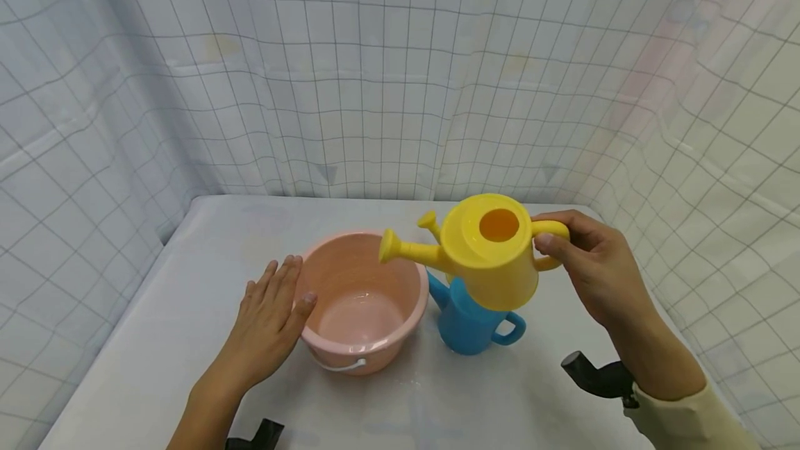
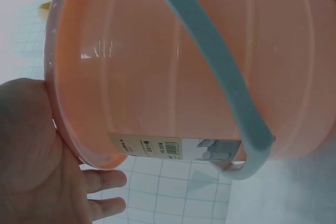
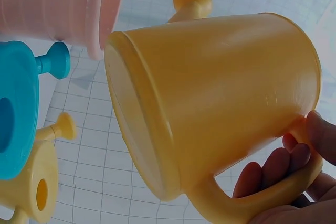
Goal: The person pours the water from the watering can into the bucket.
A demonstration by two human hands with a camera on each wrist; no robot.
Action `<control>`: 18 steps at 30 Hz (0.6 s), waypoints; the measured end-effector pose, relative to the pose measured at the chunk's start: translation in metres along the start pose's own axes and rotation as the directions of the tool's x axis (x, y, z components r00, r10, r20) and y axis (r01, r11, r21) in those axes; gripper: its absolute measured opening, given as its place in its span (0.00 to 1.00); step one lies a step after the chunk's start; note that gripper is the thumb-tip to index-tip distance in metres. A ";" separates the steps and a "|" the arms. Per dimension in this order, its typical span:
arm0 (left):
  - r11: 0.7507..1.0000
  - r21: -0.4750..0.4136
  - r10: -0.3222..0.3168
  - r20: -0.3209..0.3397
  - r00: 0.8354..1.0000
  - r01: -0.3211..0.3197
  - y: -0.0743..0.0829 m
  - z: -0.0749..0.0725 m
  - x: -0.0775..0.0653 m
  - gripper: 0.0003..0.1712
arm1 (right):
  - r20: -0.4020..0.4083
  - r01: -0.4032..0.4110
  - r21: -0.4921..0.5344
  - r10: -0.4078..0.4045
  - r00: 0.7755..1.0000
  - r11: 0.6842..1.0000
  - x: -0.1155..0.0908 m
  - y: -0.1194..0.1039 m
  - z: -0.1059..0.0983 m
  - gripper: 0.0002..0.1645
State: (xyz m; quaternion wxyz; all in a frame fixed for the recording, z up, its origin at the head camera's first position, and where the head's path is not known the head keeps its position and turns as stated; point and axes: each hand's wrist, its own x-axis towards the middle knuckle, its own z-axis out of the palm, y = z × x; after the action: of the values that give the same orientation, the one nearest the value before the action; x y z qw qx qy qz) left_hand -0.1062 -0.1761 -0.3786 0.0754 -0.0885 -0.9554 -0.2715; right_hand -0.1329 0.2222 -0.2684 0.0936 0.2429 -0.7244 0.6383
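My right hand (image 1: 596,269) grips the handle of a yellow watering can (image 1: 500,276), raised above the table with its spout over the right rim of a pink bucket (image 1: 394,356). Along the bucket's left rim rests my left hand (image 1: 269,318), its fingers straight and its thumb reaching over the edge. The left wrist view shows the palm against the rim, beside the bucket's handle (image 2: 210,51) and a label (image 2: 157,146). Just right of the bucket stands a blue watering can (image 1: 469,328), partly covered by the raised one.
A second yellow watering can (image 3: 39,174) stands behind the blue one, mostly hidden in the head view. Small wet marks show on the white table (image 1: 412,401) in front of the bucket. Grid-patterned curtains (image 1: 387,89) enclose the table at the back and sides.
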 end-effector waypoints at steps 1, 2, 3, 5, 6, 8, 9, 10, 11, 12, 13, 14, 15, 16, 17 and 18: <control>1.000 -0.001 0.000 0.000 1.000 0.000 0.000 0.000 0.000 0.39 | 0.002 -0.003 -0.002 0.003 1.000 1.000 0.001 -0.001 0.000 0.12; 1.000 -0.002 0.000 0.000 1.000 0.000 0.001 -0.001 0.000 0.39 | 0.002 -0.009 -0.007 0.009 1.000 1.000 0.002 -0.002 0.001 0.12; 1.000 -0.002 0.000 0.000 1.000 0.000 0.001 -0.001 -0.001 0.39 | 0.006 -0.008 -0.009 0.008 1.000 1.000 0.002 -0.002 0.001 0.12; 1.000 0.002 -0.001 0.001 1.000 0.001 0.001 -0.001 -0.001 0.38 | 0.018 0.003 -0.015 -0.003 1.000 1.000 0.003 -0.003 0.001 0.12; 1.000 0.003 0.002 0.000 1.000 -0.002 0.001 -0.001 -0.001 0.38 | 0.031 0.017 -0.010 -0.016 0.999 1.000 0.004 -0.003 0.002 0.12; 1.000 0.006 0.005 -0.002 1.000 -0.005 0.002 -0.001 -0.001 0.38 | 0.051 0.033 -0.007 -0.033 0.998 0.999 0.005 -0.005 0.002 0.11; 1.000 0.008 0.006 -0.003 1.000 -0.006 0.001 -0.001 -0.001 0.38 | 0.063 0.041 -0.004 -0.040 0.997 0.999 0.006 -0.005 0.001 0.11; 1.000 0.009 0.008 -0.005 1.000 -0.008 0.001 -0.001 -0.002 0.38 | 0.070 0.042 -0.006 -0.042 0.997 0.999 0.007 -0.006 0.001 0.11; 1.000 0.011 0.009 -0.006 1.000 -0.009 0.001 -0.001 -0.002 0.37 | 0.073 0.040 -0.010 -0.039 0.997 0.999 0.008 -0.007 0.001 0.11; 1.000 0.013 0.011 -0.007 1.000 -0.011 0.001 -0.001 -0.002 0.37 | 0.076 0.038 -0.014 -0.036 0.996 0.999 0.009 -0.008 0.001 0.11; 1.000 0.016 0.010 -0.006 1.000 -0.010 0.001 -0.002 -0.002 0.37 | 0.077 0.031 -0.020 -0.030 0.997 0.999 0.010 -0.009 0.000 0.11; 1.000 0.021 0.009 -0.005 1.000 -0.009 0.002 -0.002 -0.002 0.37 | 0.078 0.027 -0.027 -0.025 0.997 0.999 0.011 -0.010 0.000 0.11; 1.000 0.026 0.007 -0.005 1.000 -0.007 0.002 -0.002 -0.002 0.37 | 0.078 0.024 -0.034 -0.022 0.997 0.999 0.011 -0.011 0.000 0.11; 0.999 0.033 0.006 -0.006 1.000 -0.005 0.002 -0.002 -0.002 0.37 | 0.079 0.022 -0.040 -0.019 0.997 0.999 0.012 -0.011 0.000 0.11; 0.999 0.040 0.004 -0.006 1.000 -0.004 0.002 -0.002 -0.002 0.37 | 0.081 0.022 -0.039 -0.018 0.997 0.999 0.012 -0.011 0.000 0.11; 0.999 0.049 0.002 -0.008 1.000 -0.001 0.003 -0.003 -0.002 0.37 | 0.085 0.022 -0.037 -0.018 0.996 0.999 0.012 -0.011 0.000 0.11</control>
State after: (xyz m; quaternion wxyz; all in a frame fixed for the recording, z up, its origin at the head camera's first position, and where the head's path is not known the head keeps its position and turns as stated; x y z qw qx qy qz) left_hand -0.1038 -0.1756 -0.3754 0.0818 -0.0862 -0.9613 -0.2486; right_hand -0.1384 0.2187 -0.2529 0.0739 0.2751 -0.7372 0.6126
